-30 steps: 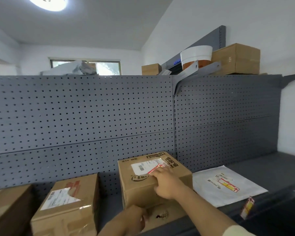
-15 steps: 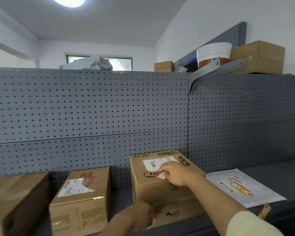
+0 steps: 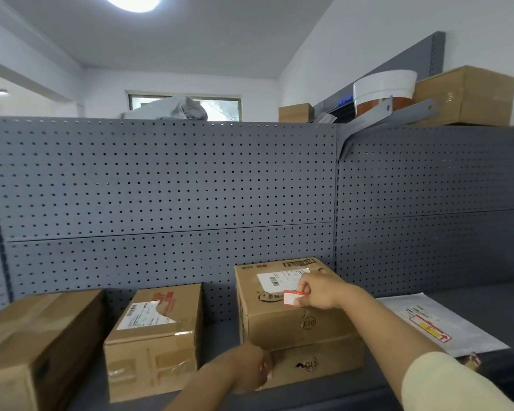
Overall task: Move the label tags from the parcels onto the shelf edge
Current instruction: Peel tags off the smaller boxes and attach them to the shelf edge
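The right hand (image 3: 318, 290) pinches a small red-bordered white label tag (image 3: 293, 298) between thumb and fingers, held just over the front top edge of the upper brown cardboard parcel (image 3: 282, 321) (its white shipping label remains stuck on top). The left hand (image 3: 250, 367) grips the near corner of the flatter brown cardboard box (image 3: 318, 363) beneath, on the dark grey metal shelf (image 3: 472, 298).
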